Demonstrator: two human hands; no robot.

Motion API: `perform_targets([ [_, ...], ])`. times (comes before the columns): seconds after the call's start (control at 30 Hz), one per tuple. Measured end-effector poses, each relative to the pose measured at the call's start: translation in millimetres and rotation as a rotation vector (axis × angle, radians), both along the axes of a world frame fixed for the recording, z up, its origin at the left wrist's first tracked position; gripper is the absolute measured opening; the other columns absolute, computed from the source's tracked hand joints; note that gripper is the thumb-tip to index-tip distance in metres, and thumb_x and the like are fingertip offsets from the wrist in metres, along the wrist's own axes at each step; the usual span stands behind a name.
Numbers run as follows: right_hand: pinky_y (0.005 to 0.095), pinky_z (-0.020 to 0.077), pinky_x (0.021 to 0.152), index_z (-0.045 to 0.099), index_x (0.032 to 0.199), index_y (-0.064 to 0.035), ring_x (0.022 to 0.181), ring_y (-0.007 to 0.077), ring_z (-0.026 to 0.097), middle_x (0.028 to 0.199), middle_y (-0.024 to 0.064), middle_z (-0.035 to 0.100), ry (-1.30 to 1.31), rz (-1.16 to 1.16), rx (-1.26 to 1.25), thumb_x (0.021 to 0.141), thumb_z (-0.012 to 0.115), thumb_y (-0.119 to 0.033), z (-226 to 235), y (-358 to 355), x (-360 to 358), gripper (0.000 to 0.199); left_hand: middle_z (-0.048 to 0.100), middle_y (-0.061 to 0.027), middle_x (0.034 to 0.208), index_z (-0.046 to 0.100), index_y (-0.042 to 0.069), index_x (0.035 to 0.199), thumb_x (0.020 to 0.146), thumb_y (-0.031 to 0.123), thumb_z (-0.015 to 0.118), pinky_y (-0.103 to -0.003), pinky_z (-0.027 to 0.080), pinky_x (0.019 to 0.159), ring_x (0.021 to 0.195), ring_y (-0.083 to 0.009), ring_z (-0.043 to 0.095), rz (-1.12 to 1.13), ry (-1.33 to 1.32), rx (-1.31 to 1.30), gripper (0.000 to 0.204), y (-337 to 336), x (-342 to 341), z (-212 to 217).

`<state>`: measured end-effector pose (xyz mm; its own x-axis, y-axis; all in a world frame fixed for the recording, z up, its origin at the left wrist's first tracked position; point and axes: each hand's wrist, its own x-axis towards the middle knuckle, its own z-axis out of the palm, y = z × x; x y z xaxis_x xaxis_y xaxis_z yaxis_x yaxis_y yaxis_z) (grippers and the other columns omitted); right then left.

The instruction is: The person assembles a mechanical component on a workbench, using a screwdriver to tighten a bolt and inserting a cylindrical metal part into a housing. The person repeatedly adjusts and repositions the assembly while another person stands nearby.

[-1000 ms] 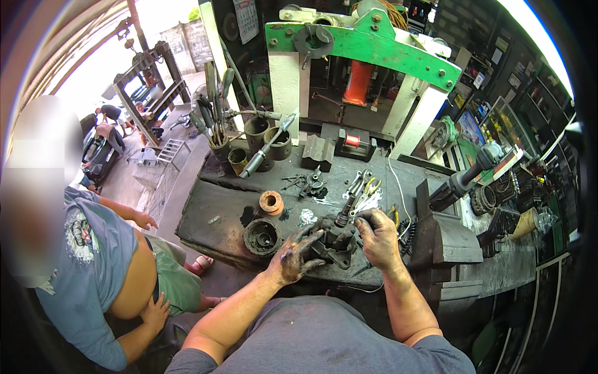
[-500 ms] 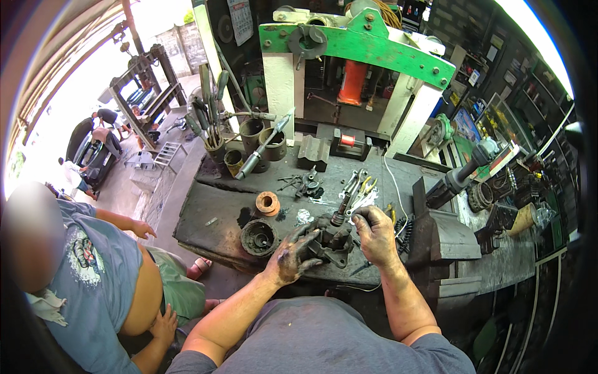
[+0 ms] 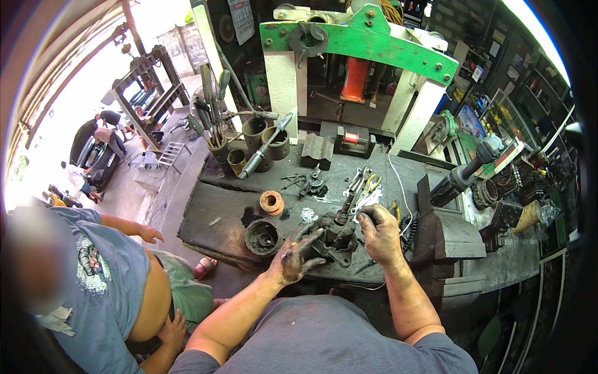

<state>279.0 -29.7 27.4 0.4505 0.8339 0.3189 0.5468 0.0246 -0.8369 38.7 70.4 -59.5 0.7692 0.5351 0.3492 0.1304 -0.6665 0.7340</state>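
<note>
A dark, greasy metal housing (image 3: 339,242) with a shaft (image 3: 343,210) standing up from it sits near the bench's front edge. My left hand (image 3: 293,257) grips its left side, fingers and thumb spread around it, the skin blackened with grease. Just right of the shaft, my right hand (image 3: 380,235) is closed in a pinch; a small shiny bit shows by the fingertips, too small to name. Behind the housing lie several wrenches (image 3: 360,192). To the left stand a dark round drum-like part (image 3: 263,238) and a rusty orange collar (image 3: 271,202).
A green-and-white press frame (image 3: 361,48) rises behind the bench (image 3: 208,202). Metal cups (image 3: 254,128) with tools stand back left, a V-block (image 3: 316,151) beside them. An angle grinder (image 3: 464,174) and a bench vise (image 3: 458,235) are at right. Another person (image 3: 106,274) sits close at left.
The whole view has shifted slightly. Both hands keep nearly the same places at the housing, the left still against its side and the right still pinched.
</note>
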Motion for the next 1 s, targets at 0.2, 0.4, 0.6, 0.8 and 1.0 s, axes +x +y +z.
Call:
perform_targets([
  [0.2, 0.031, 0.0484, 0.066, 0.072, 0.103, 0.001, 0.072, 0.0113, 0.058, 0.083, 0.0033, 0.064, 0.008, 0.009, 0.014, 0.102, 0.071, -0.001, -3.3, 4.6, 0.6, 0.002, 0.046, -0.0148, 0.167, 0.051, 0.021, 0.163, 0.082, 0.015, 0.095, -0.049, 0.047, 0.125, 0.15, -0.0383, 0.052, 0.016, 0.039, 0.001, 0.092, 1.4, -0.5, -1.6],
  [0.4, 0.0313, 0.0485, 0.066, 0.072, 0.103, 0.0008, 0.071, 0.0117, 0.058, 0.083, 0.0037, 0.064, -0.004, 0.003, 0.013, 0.102, 0.071, -0.002, -3.1, 4.9, 0.5, 0.003, 0.048, -0.0167, 0.165, 0.054, 0.02, 0.161, 0.081, 0.014, 0.095, -0.049, 0.047, 0.125, 0.15, -0.0392, 0.052, 0.028, 0.029, -0.005, 0.09, 0.6, -0.3, 3.5],
  [0.6, 0.0314, 0.0479, 0.066, 0.072, 0.103, 0.0009, 0.071, 0.0121, 0.057, 0.083, 0.0037, 0.064, -0.016, -0.006, 0.007, 0.102, 0.071, -0.002, -4.3, 4.8, 1.3, 0.003, 0.049, -0.0165, 0.164, 0.055, 0.019, 0.161, 0.081, 0.013, 0.095, -0.049, 0.048, 0.125, 0.149, -0.0387, 0.052, 0.018, 0.025, -0.023, 0.09, 0.3, -1.1, 7.1],
  [0.8, 0.0313, 0.0478, 0.065, 0.071, 0.103, 0.0012, 0.071, 0.012, 0.057, 0.083, 0.0042, 0.064, -0.017, 0.001, 0.006, 0.102, 0.072, -0.003, -5.3, 4.2, 3.7, 0.004, 0.045, -0.0139, 0.166, 0.053, 0.02, 0.162, 0.079, 0.008, 0.096, -0.047, 0.048, 0.126, 0.151, -0.0354, 0.05, 0.023, 0.061, -0.028, 0.093, 0.6, -0.5, 6.9],
  [1.0, 0.0317, 0.0484, 0.065, 0.072, 0.103, 0.0014, 0.071, 0.0119, 0.058, 0.083, 0.0043, 0.064, -0.01, -0.003, 0.015, 0.102, 0.072, -0.003, -2.9, 2.6, 0.3, 0.004, 0.046, -0.0146, 0.166, 0.053, 0.019, 0.161, 0.079, 0.006, 0.095, -0.047, 0.049, 0.124, 0.15, -0.0365, 0.052, -0.002, 0.01, -0.089, 0.093, -0.8, -0.6, 9.1],
])
